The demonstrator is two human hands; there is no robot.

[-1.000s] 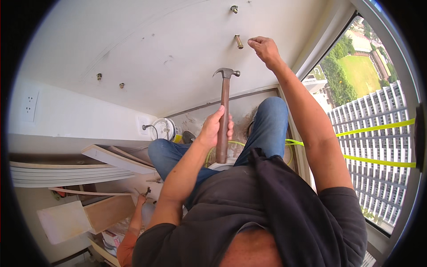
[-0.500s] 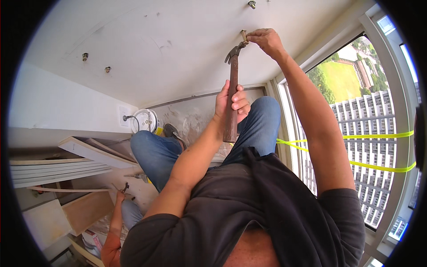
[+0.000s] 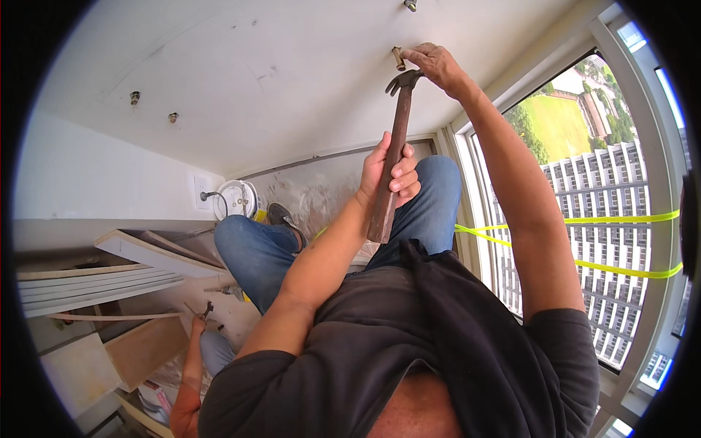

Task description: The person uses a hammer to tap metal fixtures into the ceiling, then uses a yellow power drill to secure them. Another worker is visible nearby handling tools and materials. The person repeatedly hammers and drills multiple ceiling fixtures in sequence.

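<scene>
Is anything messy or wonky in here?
Yes: the bolt by the right hand sticks out farther than the other bolts, the floor ahead looks smeared, and a board at left lies askew beside a neat stack.

Tilted hammer (image 3: 399, 139); brassy bolt (image 3: 399, 58) nearby

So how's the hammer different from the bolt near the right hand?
The hammer is much longer than the bolt. The left hand grips the hammer; the bolt sticks out of the wall. The hammer has a curved claw; the bolt is straight. Both have metal-looking parts.
</scene>
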